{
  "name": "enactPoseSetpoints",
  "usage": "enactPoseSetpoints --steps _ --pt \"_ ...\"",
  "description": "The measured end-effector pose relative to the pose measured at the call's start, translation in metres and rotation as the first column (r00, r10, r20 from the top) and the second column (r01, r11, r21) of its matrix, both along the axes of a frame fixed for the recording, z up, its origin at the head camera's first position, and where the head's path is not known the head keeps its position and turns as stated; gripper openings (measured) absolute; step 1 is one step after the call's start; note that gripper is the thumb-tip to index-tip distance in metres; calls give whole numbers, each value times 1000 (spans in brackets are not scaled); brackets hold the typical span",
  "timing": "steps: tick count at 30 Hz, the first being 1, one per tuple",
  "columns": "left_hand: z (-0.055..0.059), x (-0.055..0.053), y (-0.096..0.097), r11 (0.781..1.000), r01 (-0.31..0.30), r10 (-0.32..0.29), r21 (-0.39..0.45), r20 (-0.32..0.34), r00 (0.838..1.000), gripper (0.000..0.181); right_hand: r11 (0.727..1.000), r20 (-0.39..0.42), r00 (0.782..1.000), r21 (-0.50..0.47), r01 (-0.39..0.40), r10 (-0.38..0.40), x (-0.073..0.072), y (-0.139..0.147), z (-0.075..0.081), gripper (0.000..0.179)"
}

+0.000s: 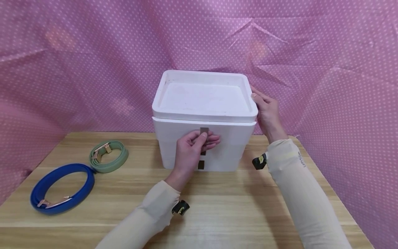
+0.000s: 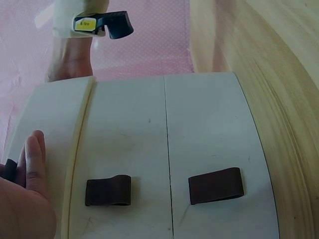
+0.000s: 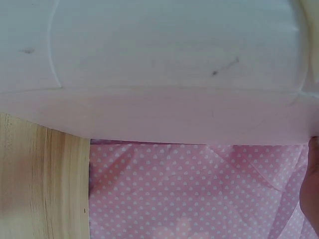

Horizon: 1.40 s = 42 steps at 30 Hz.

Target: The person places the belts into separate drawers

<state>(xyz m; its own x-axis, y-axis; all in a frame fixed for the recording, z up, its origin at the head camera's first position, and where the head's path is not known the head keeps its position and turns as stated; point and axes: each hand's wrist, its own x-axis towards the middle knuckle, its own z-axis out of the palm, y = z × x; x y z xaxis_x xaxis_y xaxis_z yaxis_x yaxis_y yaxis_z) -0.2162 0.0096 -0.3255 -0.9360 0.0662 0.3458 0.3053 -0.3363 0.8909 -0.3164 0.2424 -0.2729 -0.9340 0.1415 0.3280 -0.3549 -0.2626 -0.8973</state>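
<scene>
A white drawer box (image 1: 231, 143) with a recessed, tray-like top (image 1: 205, 98) stands upright on the wooden table. Brown strap pulls run down its front, and two of them, a middle strap (image 2: 108, 190) and a lower strap (image 2: 216, 185), show in the left wrist view. My left hand (image 1: 191, 148) pinches the top strap pull (image 1: 204, 130) between thumb and fingers. At the upper right side of the box, my right hand (image 1: 268, 112) grips the rim, its thumb near the top edge; some of its fingers are hidden behind the box. The inside of the drawers is hidden.
To the left on the table lie a coiled green belt (image 1: 124, 157) and a coiled blue belt (image 1: 84, 193), touching or nearly so. Pink dotted cloth (image 1: 118, 69) hangs behind the box and along both sides of the table (image 1: 217, 214).
</scene>
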Motion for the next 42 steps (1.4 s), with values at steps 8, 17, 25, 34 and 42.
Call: enactPoseSetpoints --steps 8,17,25,34,42 --pt "1 -3 3 999 -6 5 45 9 1000 18 1000 -18 1000 -15 -18 17 0 0 -1 36" --pt "4 -7 3 999 9 -11 35 45 999 19 1000 -28 1000 -2 -5 5 -2 1 -2 34" --pt "2 -9 0 1000 20 -21 18 47 999 19 1000 -27 1000 -9 -8 7 -2 0 -2 35" --pt "-15 -9 -12 984 148 -124 -102 207 971 23 1000 -24 1000 7 10 -10 -1 0 -2 36" --pt "-38 -11 -25 927 263 -150 -267 379 913 28 1000 -40 999 -10 -8 8 -1 -1 -2 35"
